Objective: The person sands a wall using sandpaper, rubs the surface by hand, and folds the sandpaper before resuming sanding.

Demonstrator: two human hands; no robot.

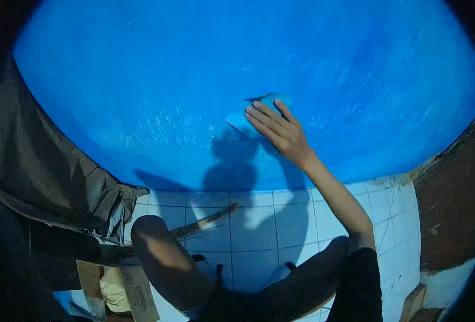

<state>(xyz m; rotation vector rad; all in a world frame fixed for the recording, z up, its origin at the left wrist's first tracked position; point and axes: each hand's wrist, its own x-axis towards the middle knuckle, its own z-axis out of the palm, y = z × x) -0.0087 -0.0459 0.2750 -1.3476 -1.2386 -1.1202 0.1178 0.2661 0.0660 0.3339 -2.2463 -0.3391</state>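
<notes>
My right hand [280, 131] lies over a thin, pale sheet of sandpaper [237, 121] against a bright blue wall [168, 64]. Its fingers reach up and to the left across the sheet, with one finger spread away from the others. A pale corner of the sheet pokes out left of the fingertips, and a dark edge lifts above them. Whitish scuffs and streaks mark the blue paint around the hand. The shadow of a head and arm falls on the wall just below. My left hand is out of view.
Below the wall runs a white tiled floor [253, 228] with a wooden stick [205, 221] on it, beyond my bent knees. Dark cloth [50, 166] drapes at left. A cardboard box [141, 292] with a yellowish bundle [114, 290] stands at lower left. A brown panel [449, 209] is at right.
</notes>
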